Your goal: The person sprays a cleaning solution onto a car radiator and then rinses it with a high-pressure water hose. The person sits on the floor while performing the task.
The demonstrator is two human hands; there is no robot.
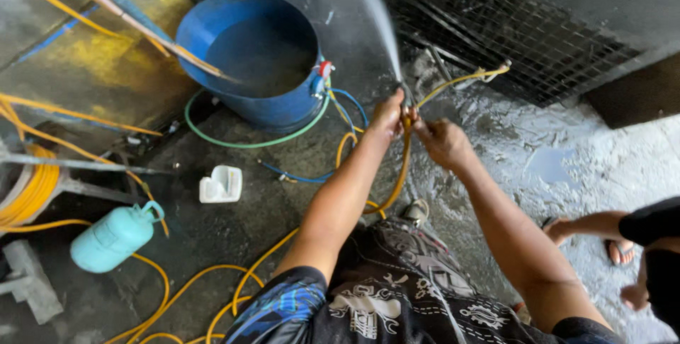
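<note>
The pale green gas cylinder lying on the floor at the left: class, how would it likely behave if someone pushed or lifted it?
The gas cylinder lies on its side, so a push would probably roll it across the wet floor. It looks like metal, so likely rigid and heavy for its size. Its top handle probably offers the surest grip.

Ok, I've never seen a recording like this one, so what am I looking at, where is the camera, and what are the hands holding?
The one picture comes from a camera on a person's head, looking down along their bare arms. Both hands meet on a yellow hose: the left hand and the right hand have their grip near the nozzle, which sprays water up and away. On the wet concrete floor lie more loops of hose, a blue tub of water, a pale green gas cylinder and a white plastic jug. A dark metal grille stands ahead. At the right edge is another person's foot in a sandal.
</note>
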